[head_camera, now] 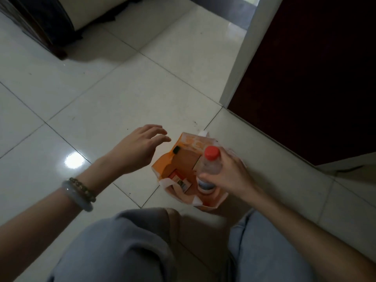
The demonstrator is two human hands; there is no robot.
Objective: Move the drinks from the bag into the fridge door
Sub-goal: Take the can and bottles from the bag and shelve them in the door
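Nearest the lens: knees in pale blue-grey trousers (126,245), crouched low over a white tiled floor (85,102). Just beyond, an orange paper bag (184,159) standing open on the tiles, white handles folded outward at the rim.

Right hand (227,176) wrapped around the shoulder of a clear plastic bottle with a red cap (209,165), thumb in front, other digits behind. Bottle upright, long axis vertical, cap well above the bag's rim, base seemingly level with the mouth on the bag's right side. Lower down inside, a smaller item with a red-and-white label (180,180), too indistinct to name.

Left hand (140,147) released and empty, fingers spread, hovering just left of the bag's rim, not touching it; two bracelets (81,193) on that wrist. Placed well to steady the bag, if needed.

Judged step: lifting the bottle straight up and clear. Nothing crowding it overhead; only the bag's right wall and handle close beside the base, liable to snag on a sideways pull.

Dark red panel with white edging (305,78) rising just right of the bag, perhaps the fridge, though not certain; no door shelf in sight. Dark furniture (46,23) well apart at upper left, open tiles between.
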